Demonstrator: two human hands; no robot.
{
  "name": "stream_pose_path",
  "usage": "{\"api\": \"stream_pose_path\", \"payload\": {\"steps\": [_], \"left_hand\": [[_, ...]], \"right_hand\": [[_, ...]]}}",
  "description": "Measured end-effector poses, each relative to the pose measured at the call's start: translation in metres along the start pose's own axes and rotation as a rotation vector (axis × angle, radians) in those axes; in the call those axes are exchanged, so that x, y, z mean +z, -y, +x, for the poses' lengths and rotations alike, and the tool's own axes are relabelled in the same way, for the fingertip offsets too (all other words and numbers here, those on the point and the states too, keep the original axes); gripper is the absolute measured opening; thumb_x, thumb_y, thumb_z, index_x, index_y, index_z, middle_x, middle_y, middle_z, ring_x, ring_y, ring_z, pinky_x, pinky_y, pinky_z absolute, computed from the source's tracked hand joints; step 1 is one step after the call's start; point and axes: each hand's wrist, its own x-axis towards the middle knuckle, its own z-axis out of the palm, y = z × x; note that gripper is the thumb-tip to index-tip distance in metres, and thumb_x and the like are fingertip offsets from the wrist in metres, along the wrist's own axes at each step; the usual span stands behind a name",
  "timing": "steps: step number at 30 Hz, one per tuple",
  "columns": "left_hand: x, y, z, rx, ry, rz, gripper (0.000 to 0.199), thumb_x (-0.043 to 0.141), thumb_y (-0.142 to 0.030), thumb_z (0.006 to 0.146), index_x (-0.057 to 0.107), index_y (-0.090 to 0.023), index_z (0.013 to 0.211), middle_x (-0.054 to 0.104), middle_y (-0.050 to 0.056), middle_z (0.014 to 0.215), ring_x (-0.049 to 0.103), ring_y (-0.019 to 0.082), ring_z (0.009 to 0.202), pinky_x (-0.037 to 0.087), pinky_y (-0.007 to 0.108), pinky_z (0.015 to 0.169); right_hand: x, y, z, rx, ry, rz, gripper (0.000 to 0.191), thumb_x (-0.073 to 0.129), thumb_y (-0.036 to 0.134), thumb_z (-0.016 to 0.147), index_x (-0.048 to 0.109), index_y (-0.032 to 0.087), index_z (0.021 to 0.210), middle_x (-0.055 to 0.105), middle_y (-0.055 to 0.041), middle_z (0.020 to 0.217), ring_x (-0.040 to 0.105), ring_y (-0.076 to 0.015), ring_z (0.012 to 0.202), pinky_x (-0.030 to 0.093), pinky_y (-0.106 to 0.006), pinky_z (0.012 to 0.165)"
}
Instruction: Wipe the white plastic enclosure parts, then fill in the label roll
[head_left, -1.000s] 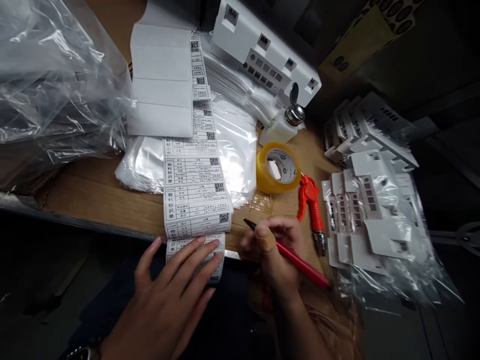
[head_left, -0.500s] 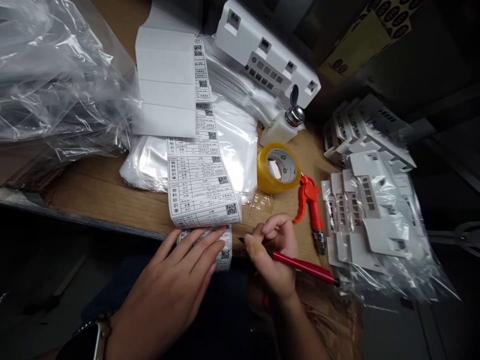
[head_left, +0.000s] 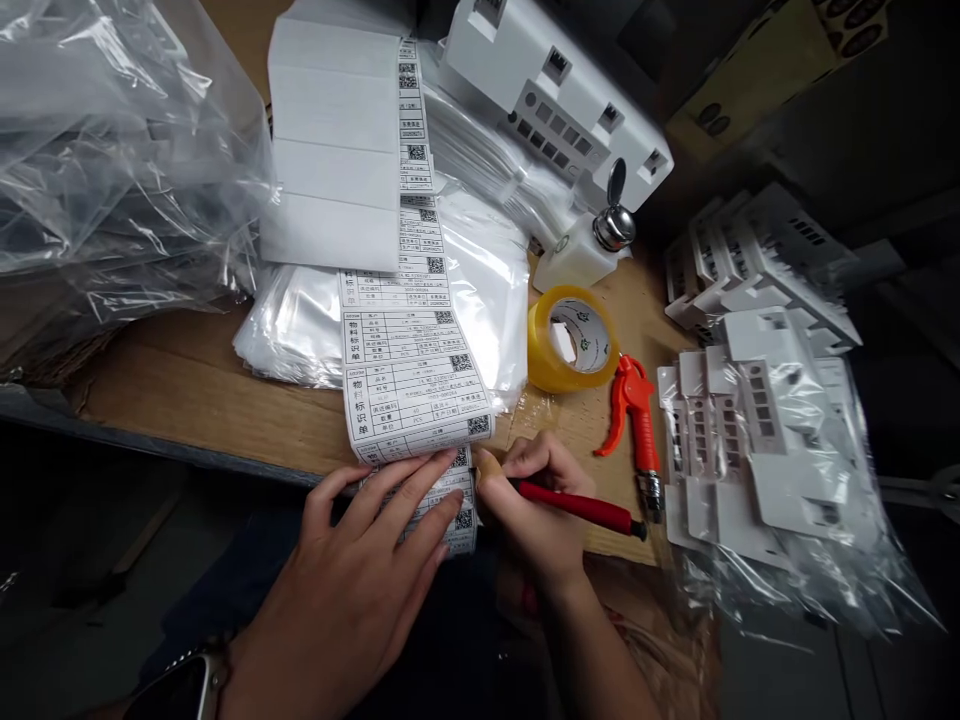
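Note:
A long strip of printed labels [head_left: 416, 385] hangs over the table's front edge, its blank white back folded over the upper part. My left hand [head_left: 360, 570] lies spread flat on the strip's lower end, fingers apart. My right hand [head_left: 536, 500] grips a red pen [head_left: 581, 506] just right of the strip, with its fingertips at the strip's right edge. The pen tip is hidden by the fingers. Under the labels lies a stack of clear plastic bags [head_left: 487, 300].
Yellow tape [head_left: 574, 338], a red air gun [head_left: 636, 410] and a pump bottle [head_left: 581, 255] stand right of the strip. Bagged white parts [head_left: 787, 440] lie farther right, a white housing [head_left: 555, 90] behind. Plastic film [head_left: 120, 160] fills the left side of the wooden table [head_left: 187, 380].
My right hand has moved left with the pen, up to the strip's edge. The fingers of my left hand have spread a little. The table items sit slightly farther right in view.

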Motion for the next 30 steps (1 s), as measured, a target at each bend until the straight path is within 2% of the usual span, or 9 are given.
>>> {"api": "stream_pose_path", "payload": {"steps": [23,30], "left_hand": [[0.0003,0.0026,-0.0009,-0.011,0.017,0.005,0.031,0.046,-0.026,0.107,0.070,-0.023,0.126,0.061,0.001,0.153,0.062,0.024,0.130,0.035,0.050,0.104],[0.0014,0.0022,-0.0019,-0.021,0.017,-0.008,0.031,0.047,-0.025,0.107,0.069,-0.024,0.128,0.060,0.000,0.154,0.061,0.024,0.130,0.035,0.049,0.104]], "right_hand": [[0.0034,0.0012,0.0025,-0.080,-0.001,-0.033,0.039,0.076,0.009,0.077,0.042,0.023,0.063,0.047,0.0086,0.058,0.043,-0.0078,0.052,0.036,-0.023,0.051],[0.0012,0.0004,0.0020,-0.060,0.015,-0.024,0.039,0.077,0.008,0.076,0.043,0.022,0.062,0.048,0.0084,0.058,0.043,-0.0077,0.052,0.036,-0.022,0.051]]}}
